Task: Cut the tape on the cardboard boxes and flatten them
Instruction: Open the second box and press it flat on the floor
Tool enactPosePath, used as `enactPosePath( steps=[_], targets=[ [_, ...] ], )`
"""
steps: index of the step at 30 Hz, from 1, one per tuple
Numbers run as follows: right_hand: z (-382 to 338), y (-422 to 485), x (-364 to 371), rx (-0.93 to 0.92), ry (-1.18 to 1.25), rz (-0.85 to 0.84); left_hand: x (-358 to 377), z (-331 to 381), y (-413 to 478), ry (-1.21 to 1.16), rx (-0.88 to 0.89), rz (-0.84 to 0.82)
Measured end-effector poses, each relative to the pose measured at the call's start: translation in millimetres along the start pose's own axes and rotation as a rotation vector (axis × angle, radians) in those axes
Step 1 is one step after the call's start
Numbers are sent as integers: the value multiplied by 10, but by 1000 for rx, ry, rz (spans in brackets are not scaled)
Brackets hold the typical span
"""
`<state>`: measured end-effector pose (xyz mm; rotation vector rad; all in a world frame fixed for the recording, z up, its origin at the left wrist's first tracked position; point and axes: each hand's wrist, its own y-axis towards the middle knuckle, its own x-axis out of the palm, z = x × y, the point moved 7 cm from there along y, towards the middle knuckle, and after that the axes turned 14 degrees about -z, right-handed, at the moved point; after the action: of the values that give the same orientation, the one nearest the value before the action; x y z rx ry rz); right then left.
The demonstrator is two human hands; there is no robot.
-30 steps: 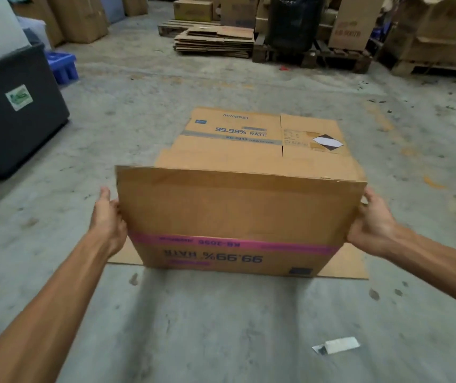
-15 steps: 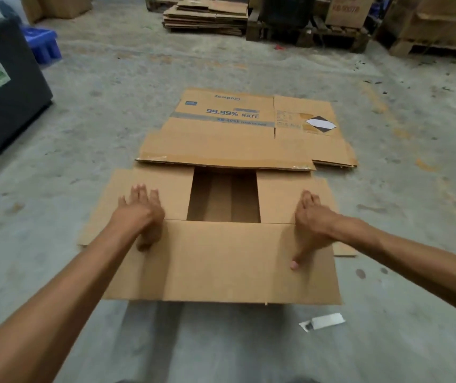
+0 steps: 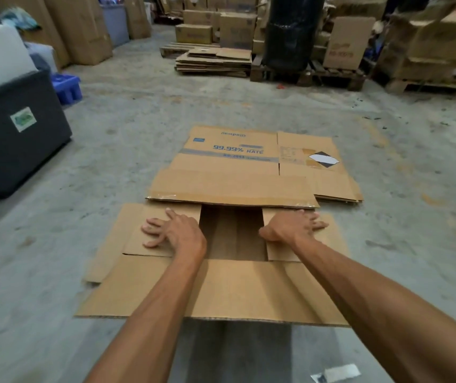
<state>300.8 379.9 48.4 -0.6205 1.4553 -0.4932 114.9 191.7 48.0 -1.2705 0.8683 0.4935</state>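
A brown cardboard box (image 3: 221, 288) lies flattened on the concrete floor in front of me, its flaps spread out. My left hand (image 3: 174, 230) presses flat on the left inner flap with fingers spread. My right hand (image 3: 294, 226) presses flat on the right inner flap. Between my hands a rectangular gap shows the lower cardboard layer. Beyond it lies another flattened box (image 3: 265, 158) printed "99.99% RATE", with a black and white label. A white box cutter (image 3: 334, 374) lies on the floor at the lower right, away from both hands.
A large dark bin (image 3: 13, 139) with a green sticker stands at the left, a blue crate (image 3: 67, 88) behind it. A stack of flat cardboard (image 3: 215, 60) on a pallet, a black wrapped roll (image 3: 290, 31) and many stacked boxes (image 3: 442, 37) line the back.
One second ago both hands held the box upright by its sides. It has been pushed down flat, and my hands have slid forward onto the inner flaps.
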Motion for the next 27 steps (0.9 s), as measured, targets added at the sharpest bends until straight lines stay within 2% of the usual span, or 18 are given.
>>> enactPosePath(
  steps=[4, 7, 8, 10, 12, 13, 17, 19, 21, 24, 27],
  targets=[
    [-2, -106, -156, -124, -65, 16, -72, -64, -32, 51, 68, 106],
    [65, -347, -436, -318, 32, 79, -492, -181, -303, -73, 213, 241],
    [88, -421, -570, -381, 67, 100, -685, -248, -366, -146, 252, 299],
    [255, -600, -847, -453, 219, 129, -1025, -454, -370, -350, 300, 308],
    [468, -776, -1063, -504, 364, 150, -1224, -660, -348, -594, 300, 261],
    [567, -894, -1135, -531, 352, 180, -1291, -749, -365, -726, 298, 240],
    [835, -1489, -1348, -723, -4, 329, -1609, -867, -594, -1418, 457, 186],
    [971, -1727, -1390, -837, -96, 384, -1787, -864, -680, -1679, 512, 213],
    [1074, -1963, -1359, -971, -177, 524, -1889, -842, -683, -1913, 577, 218],
    [1197, -2147, -1043, -1145, -254, 685, -1933, -731, -604, -2143, 688, 156],
    [1289, -1941, -447, -1248, -372, 760, -1661, -721, -588, -2169, 810, 46]
  ],
)
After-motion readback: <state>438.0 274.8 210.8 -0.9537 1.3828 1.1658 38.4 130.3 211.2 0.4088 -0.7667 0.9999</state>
